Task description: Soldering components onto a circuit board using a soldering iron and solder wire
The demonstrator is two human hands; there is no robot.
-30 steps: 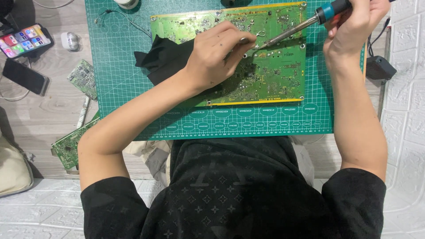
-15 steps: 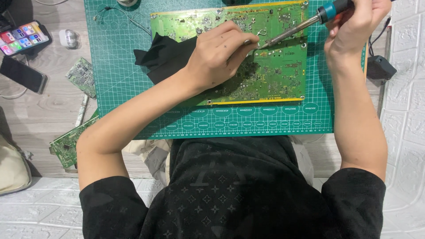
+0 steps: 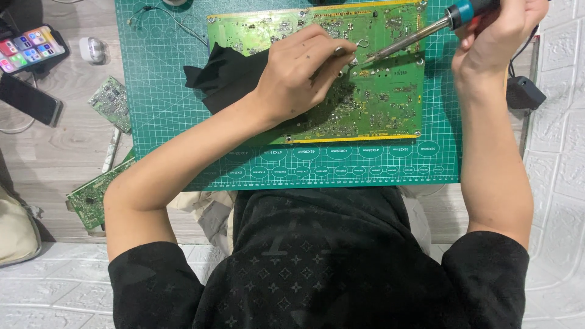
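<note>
A large green circuit board (image 3: 390,97) lies on a green cutting mat (image 3: 164,116). My left hand (image 3: 301,76) rests on the board, its fingers pinched on a thin solder wire whose loop shows at its fingertips. My right hand (image 3: 496,30) grips a soldering iron (image 3: 426,30) with a blue and black handle. The iron's metal tip points down-left and meets the board right by my left fingertips. A black cloth (image 3: 222,76) lies under my left wrist, at the board's left edge.
Two phones (image 3: 27,49) (image 3: 30,100) and a small white case (image 3: 92,50) lie on the wooden floor at left. Two smaller green boards (image 3: 111,102) (image 3: 94,195) sit beside the mat. A black adapter (image 3: 524,92) is at right. A beige bag (image 3: 15,234) sits at far left.
My left hand has shifted slightly on the board; the iron's tip stays by my left fingertips. Little else differs.
</note>
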